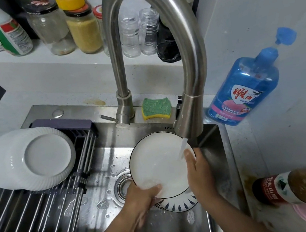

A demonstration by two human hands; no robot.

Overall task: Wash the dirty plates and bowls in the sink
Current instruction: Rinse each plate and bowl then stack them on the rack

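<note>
Green sponge (156,107), blue detergent bottle (244,89) on counter (291,134), yellow-lidded jar (83,32) on shelf (38,55)

A round white plate (156,165) lies under the curved steel faucet (187,50). A blue plastic bottle (244,89) stands right of the faucet.

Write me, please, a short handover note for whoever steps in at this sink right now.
Left hand: holds the lower left rim of the white plate.
Right hand: holds its right rim, in the water running from the tap.
In the sink, under the held plate: a patterned dish.
Done, by the look of it: ribbed plates on the rack.
Left: finish rinsing the held plate, rack it, wash the patterned dish.
Sponge sits behind the tap; detergent bottle to the right.
</note>
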